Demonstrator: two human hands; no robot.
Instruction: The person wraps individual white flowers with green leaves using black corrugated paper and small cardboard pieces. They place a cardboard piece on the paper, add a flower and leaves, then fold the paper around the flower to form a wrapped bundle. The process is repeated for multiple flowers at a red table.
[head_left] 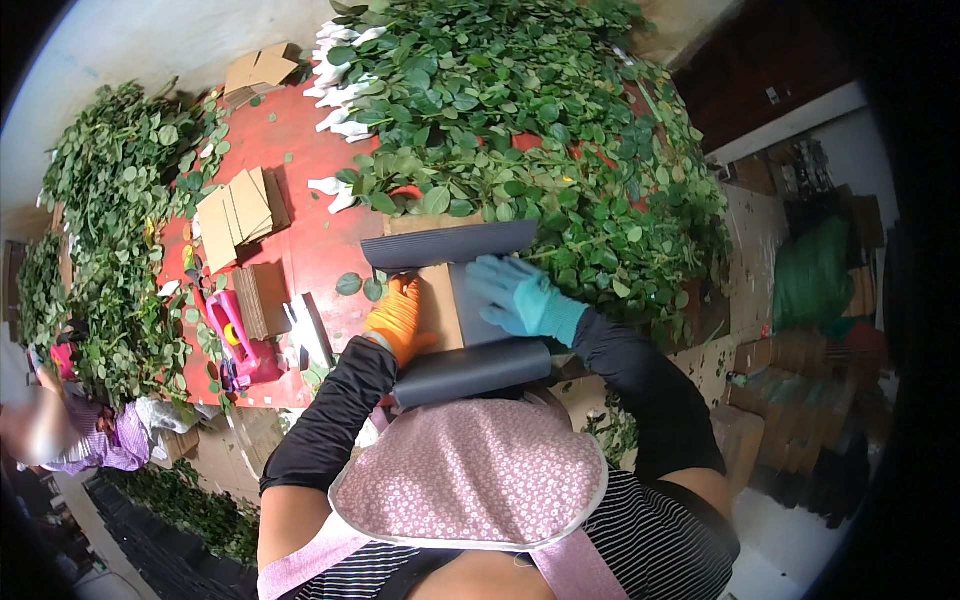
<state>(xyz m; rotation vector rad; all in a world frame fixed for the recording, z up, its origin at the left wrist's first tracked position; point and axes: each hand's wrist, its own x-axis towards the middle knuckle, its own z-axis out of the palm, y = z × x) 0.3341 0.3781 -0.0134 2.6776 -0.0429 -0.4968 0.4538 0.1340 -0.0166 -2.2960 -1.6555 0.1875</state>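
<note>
Closest in is the pink flowered apron (pixel 470 470), and just past it the near edge of a dark sheet (pixel 478 332) curls up into a fat roll (pixel 470 374). The sheet sits on the red bench (pixel 300 130), right in front of the person, with a piece of brown cardboard (pixel 440 310) lying on its left part.

The left hand (pixel 397 318), orange glove, is bent over the cardboard's left side, fingers bunched together; can't tell if it's actually gripping. The right hand (pixel 522 298), teal glove, lies flat on the sheet, fingers stretched out, clamped on nothing.

Progress-wise, looks like early days to me: cardboard's in place, but the sheet is open in the middle, its ribbed far flap (pixel 450 244) stands up, and no stems are in there.

Off left there's a pink tape dispenser (pixel 232 325) next to a stack of brown cards (pixel 262 300), then some fanned-out cards (pixel 238 215) a bit further. Past the sheet it's a huge heap of leafy stems (pixel 470 110), some with white-wrapped tips (pixel 345 95), so plenty left, I'd guess.
</note>
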